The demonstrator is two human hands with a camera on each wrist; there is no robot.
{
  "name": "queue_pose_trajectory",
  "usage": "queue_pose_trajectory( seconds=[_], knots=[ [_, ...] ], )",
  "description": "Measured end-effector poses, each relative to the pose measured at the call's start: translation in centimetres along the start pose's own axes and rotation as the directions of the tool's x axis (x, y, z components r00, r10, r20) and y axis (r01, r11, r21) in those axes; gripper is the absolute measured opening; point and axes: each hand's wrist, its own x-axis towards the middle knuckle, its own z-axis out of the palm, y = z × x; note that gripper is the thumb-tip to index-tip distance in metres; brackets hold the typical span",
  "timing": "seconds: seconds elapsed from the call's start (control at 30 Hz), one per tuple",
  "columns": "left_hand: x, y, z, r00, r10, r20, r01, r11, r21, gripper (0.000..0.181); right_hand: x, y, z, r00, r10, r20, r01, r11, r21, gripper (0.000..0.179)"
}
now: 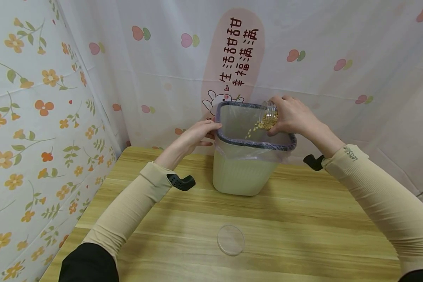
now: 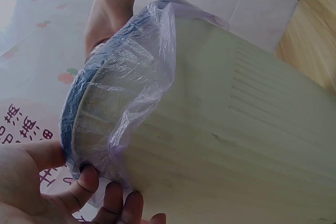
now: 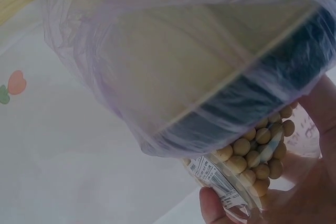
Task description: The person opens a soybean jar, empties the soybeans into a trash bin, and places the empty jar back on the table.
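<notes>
A pale green trash bin (image 1: 243, 174) with a dark blue rim stands on the wooden table, lined with a thin purple plastic bag (image 1: 264, 153). My left hand (image 1: 197, 136) grips the bin's left rim, thumb on the edge and fingertips against the bag outside, as the left wrist view shows. Over the right side of the opening, my right hand (image 1: 295, 115) holds a clear jar (image 1: 268, 105) tilted, mouth towards the bin. Yellow soybeans (image 3: 244, 153) fill part of it, and some fall into the bin. A barcode label (image 3: 218, 182) shows on the jar. The bin's bottom is hidden.
A clear round lid (image 1: 230, 240) lies on the wooden table (image 1: 169, 235) near its front. Behind the bin hangs a printed white curtain (image 1: 169, 58), close to the table's back edge. A floral curtain (image 1: 38, 137) borders the left side.
</notes>
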Motion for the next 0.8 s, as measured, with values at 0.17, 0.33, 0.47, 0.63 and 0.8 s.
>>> queue_pose_trajectory(
  seconds=[0.17,0.33,0.47,0.63,0.8],
  knots=[
    [0.03,-0.02,0.0,1.0,-0.001,-0.002,0.001,1.0,0.001,0.023,-0.11,-0.03,-0.04,1.0,-0.016,-0.011,0.016,1.0,-0.02,0.101],
    [0.05,-0.05,0.02,1.0,0.001,-0.001,-0.001,1.0,0.003,0.024,-0.22,-0.18,-0.14,1.0,-0.027,-0.009,0.027,0.999,-0.033,0.1],
    [0.06,-0.08,0.03,1.0,0.005,0.002,-0.005,1.0,0.007,0.025,-0.2,-0.23,-0.08,0.999,-0.038,-0.02,0.037,0.999,-0.04,0.098],
    [0.06,-0.08,0.08,1.0,0.006,-0.001,-0.006,1.0,0.004,0.026,-0.16,-0.24,-0.03,0.999,-0.043,-0.032,0.042,0.998,-0.048,0.096],
    [0.04,-0.02,0.11,1.0,0.004,-0.001,-0.004,1.0,0.003,0.025,-0.18,-0.26,-0.01,0.998,-0.049,-0.036,0.047,0.997,-0.055,0.094]
  ],
)
